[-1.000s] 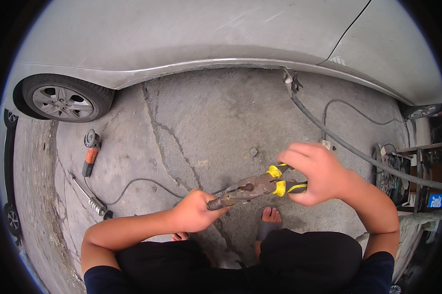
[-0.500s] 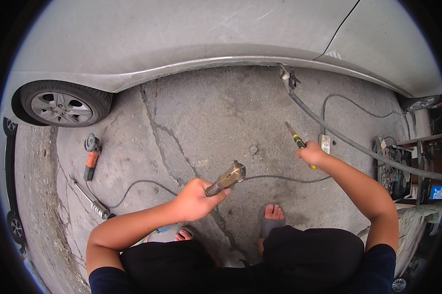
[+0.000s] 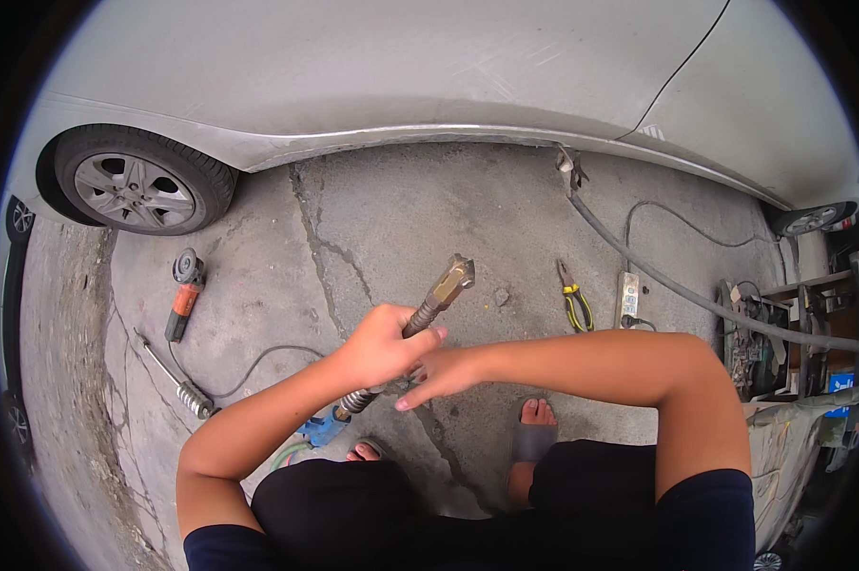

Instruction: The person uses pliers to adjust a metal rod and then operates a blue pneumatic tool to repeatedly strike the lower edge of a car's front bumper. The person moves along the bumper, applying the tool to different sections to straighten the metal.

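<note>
My left hand (image 3: 380, 344) is closed round the shaft of a long tool with a brass-coloured, hex-sided head (image 3: 451, 281) and a coiled, spring-like shaft (image 3: 358, 400). It slants up and to the right; a blue lower part (image 3: 325, 428) shows near my left foot. My right hand (image 3: 444, 373) is stretched across to the tool, just below my left hand. Its thumb is apart from the fingers, which are partly hidden beside the shaft, so contact is unclear. Yellow-and-black pliers (image 3: 576, 297) lie on the concrete to the right, with handles spread.
A silver car (image 3: 372, 86) spans the far side; a clamp (image 3: 569, 169) with a thick grey cable grips its lower edge. An orange angle grinder (image 3: 184, 293) and a spring-wrapped rod (image 3: 177, 376) lie at left. A power strip (image 3: 628, 297) and a cluttered rack (image 3: 767, 324) are at right.
My right hand has let go of the pliers, leaving them on the ground, and has swung left to the tool. My left hand still grips the tool, now raised slightly more upright.
</note>
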Motion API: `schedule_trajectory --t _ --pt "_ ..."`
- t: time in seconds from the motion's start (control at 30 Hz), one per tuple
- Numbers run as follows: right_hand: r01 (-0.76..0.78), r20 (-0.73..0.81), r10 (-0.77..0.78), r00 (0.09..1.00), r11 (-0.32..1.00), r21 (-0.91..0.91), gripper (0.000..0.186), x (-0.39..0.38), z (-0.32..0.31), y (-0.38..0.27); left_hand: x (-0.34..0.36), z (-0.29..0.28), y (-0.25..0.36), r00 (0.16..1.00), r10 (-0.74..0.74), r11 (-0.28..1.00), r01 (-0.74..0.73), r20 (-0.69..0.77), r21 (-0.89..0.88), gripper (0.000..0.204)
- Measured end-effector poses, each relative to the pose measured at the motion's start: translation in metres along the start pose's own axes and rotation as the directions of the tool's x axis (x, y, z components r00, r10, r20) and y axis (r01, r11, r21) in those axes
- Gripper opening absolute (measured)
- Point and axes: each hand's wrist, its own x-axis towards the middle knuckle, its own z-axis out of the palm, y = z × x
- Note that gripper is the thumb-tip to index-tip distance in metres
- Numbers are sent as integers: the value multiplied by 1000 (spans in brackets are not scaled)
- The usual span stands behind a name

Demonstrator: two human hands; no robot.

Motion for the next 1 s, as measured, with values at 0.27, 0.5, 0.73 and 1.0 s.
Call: schedule_trajectory --t 0.27,0.5,0.73,1.0 --pt "305 -408 -35 912 722 621 18 132 73 -40 -131 -94 -163 288 -47 992 -100 -956 -79 20" --pt "176 -423 506 751 464 868 32 167 109 -32 -208 25 -362 4 -590 707 486 -807 -514 74" --pt "92 -475 440 763 653 752 43 161 88 -64 -180 2 -357 213 -618 779 40 -756 -626 65" --pt "142 -583 178 793 875 462 35 48 4 -123 -127 -49 -240 500 -535 833 177 -681 -525 59"
